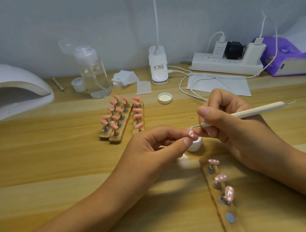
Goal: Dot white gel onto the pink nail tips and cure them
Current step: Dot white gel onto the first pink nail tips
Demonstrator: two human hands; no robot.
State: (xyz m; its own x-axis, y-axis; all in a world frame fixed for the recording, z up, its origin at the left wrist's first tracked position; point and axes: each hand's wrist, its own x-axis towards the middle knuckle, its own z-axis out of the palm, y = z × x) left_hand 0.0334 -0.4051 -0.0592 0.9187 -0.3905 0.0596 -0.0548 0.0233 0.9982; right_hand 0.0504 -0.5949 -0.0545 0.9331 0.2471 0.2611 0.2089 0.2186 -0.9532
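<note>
My left hand (155, 147) pinches a pink nail tip (191, 132) that carries white dots. My right hand (225, 122) grips a cream dotting pen (258, 110), and its metal point touches the top of that tip. A small white gel pot (196, 144) stands just below the tip, partly hidden by my fingers. A wooden strip (222, 206) at the lower right holds three dotted pink tips (221, 178). Wooden strips (121, 117) in the middle carry several plain pink tips. The white curing lamp (14, 91) sits at the far left.
At the back stand a clear pump bottle (93, 73), a small white jar (78, 83), cotton pads (127, 78), a clip lamp (158, 66), a power strip (225, 62) with cables and a purple tissue pack (287, 55). A white lid (165, 98) lies near the strips.
</note>
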